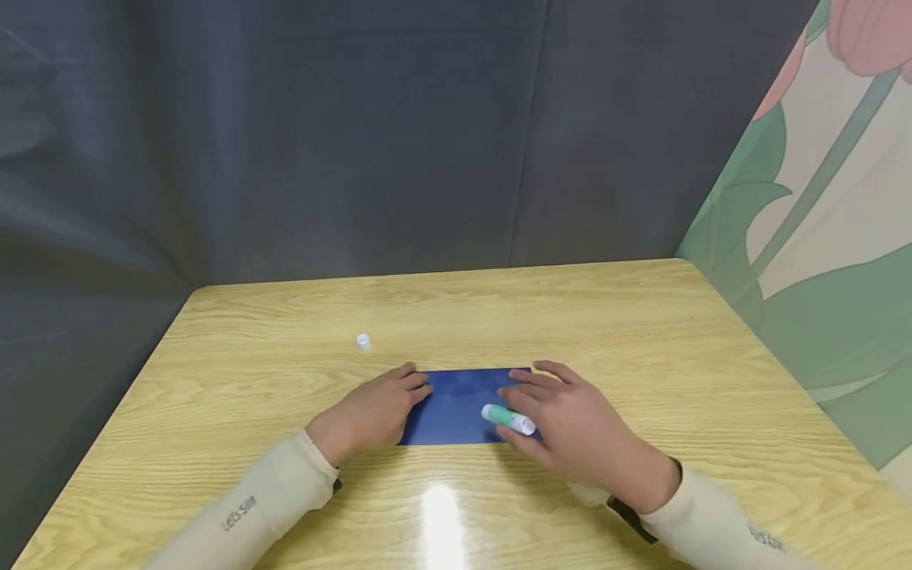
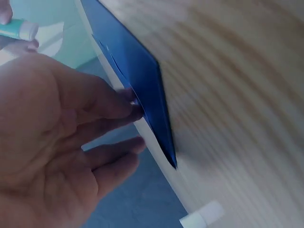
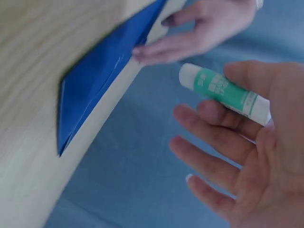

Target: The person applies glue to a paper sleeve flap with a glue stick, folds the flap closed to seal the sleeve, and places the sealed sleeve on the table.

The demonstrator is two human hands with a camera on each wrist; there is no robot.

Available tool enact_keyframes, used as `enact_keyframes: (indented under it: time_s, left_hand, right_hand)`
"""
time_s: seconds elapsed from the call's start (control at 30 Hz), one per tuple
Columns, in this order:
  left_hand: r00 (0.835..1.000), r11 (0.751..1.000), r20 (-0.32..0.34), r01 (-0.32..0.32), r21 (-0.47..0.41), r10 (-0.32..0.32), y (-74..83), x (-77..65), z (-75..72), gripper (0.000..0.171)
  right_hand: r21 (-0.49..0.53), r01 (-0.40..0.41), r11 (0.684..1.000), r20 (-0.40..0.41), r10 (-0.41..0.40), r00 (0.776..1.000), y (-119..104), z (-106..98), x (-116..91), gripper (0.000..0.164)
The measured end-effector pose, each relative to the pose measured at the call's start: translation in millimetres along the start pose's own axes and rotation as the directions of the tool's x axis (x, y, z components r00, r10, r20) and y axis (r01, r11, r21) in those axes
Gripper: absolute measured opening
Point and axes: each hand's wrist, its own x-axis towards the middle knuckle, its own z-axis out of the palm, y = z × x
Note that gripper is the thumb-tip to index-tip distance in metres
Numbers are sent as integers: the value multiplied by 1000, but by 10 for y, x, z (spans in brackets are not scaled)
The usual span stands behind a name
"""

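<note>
A blue sheet of paper (image 1: 459, 408) lies on the table, and the wrist views show layered edges like a fold. My left hand (image 1: 378, 408) rests at its left end. In the left wrist view, thumb and fingertips of that hand (image 2: 61, 128) touch the paper's near edge; whether they pinch it is hard to see. Between the thumb and index finger of my right hand (image 1: 570, 419) is a green-and-white glue stick (image 3: 223, 90), held above the paper's right end. The other right fingers spread loosely over that end.
A small white cap (image 1: 363, 341) sits on the wooden table (image 1: 285, 324) beyond the left hand. Dark cloth (image 1: 399, 142) hangs behind the table. A flower-patterned surface (image 1: 841, 237) borders the right side.
</note>
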Motion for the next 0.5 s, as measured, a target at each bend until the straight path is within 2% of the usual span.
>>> enact_keyframes:
  time_s: [0.1, 0.23, 0.33, 0.5]
  left_hand:
    - [1000, 999, -2, 10, -41, -10, 54, 50, 29, 45]
    - [999, 992, 5, 51, -113, -51, 86, 67, 57, 50]
    - [998, 988, 27, 64, -139, -61, 70, 48, 65, 56]
    - [997, 988, 53, 64, -144, -56, 1, 14, 67, 57]
  right_hand:
    - [-93, 102, 990, -75, -109, 991, -128, 65, -26, 30]
    - [-126, 189, 974, -107, -203, 973, -257, 181, -61, 25]
    - [-111, 213, 971, -108, -224, 969, -326, 239, -79, 23]
    - [-92, 201, 975, -115, -211, 971, -370, 254, -93, 23]
